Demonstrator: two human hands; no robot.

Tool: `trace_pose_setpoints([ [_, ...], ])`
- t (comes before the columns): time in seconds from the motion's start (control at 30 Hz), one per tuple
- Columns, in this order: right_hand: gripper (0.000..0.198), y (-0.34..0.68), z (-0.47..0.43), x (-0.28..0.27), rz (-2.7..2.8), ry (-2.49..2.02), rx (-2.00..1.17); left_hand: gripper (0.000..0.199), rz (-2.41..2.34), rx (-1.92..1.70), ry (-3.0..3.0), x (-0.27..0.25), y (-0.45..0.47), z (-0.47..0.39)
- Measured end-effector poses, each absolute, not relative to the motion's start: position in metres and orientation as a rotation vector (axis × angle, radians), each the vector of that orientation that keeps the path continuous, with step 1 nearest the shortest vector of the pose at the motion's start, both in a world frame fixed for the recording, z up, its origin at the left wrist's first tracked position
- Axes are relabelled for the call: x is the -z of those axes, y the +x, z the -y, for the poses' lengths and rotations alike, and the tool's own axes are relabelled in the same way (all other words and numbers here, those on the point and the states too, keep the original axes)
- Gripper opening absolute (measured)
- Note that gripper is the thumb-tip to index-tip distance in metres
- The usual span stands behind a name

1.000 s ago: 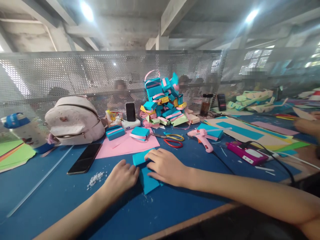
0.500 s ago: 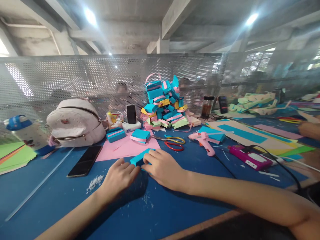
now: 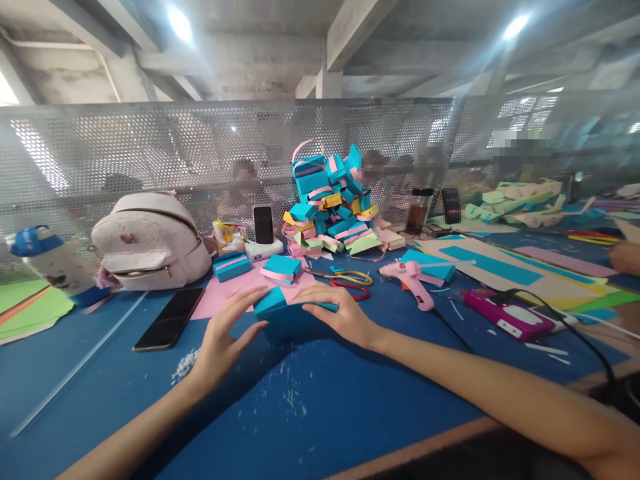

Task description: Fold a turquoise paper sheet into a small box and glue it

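Note:
A folded blue paper box [image 3: 283, 320] stands on the table before me. My right hand [image 3: 345, 316] grips its right part, fingers along the top and thumb on the near side. At the box's left end, my left hand [image 3: 225, 337] has its fingers stretched out and its thumb apart; whether the fingertips touch the paper is hard to tell. Just beyond lie a sheet of pink paper [image 3: 213, 301], a blue box with a pink band [image 3: 281, 268] and another blue box [image 3: 232, 267]. Scissors with red and yellow handles [image 3: 353, 291] rest behind my right hand.
A pink glue gun [image 3: 414, 283] and a magenta device [image 3: 507, 315] with cables lie to the right. Leftward are a black phone [image 3: 170, 320], a white backpack [image 3: 150, 247] and a bottle [image 3: 57, 267]. Paper boxes are heaped [image 3: 333, 207] at the back. Another person's hand [image 3: 625, 257] shows far right.
My left hand has opened and drawn back left from the box. The right hand's fingers have stretched along the box, which now shows a larger near side.

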State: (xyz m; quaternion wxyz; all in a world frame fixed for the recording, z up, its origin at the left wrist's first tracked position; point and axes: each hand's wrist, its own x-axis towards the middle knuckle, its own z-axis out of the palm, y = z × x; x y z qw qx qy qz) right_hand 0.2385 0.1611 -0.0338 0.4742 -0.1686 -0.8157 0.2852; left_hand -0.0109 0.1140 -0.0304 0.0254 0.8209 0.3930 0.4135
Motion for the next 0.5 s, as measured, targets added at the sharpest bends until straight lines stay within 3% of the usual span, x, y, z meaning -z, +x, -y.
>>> trace_pose_setpoints([
  [0.2, 0.020, 0.2416, -0.1614, 0.0375, 1.996, -0.449, -0.740, 0.036, -1.154, -1.252, 2.576, 0.0322, -0.0088, -0.1062],
  [0.5, 0.014, 0.2407, -0.1590, 0.0383, 1.994, -0.458, -0.707, 0.044, -1.165, -1.287, 2.586, 0.0361, -0.0113, -0.1102],
])
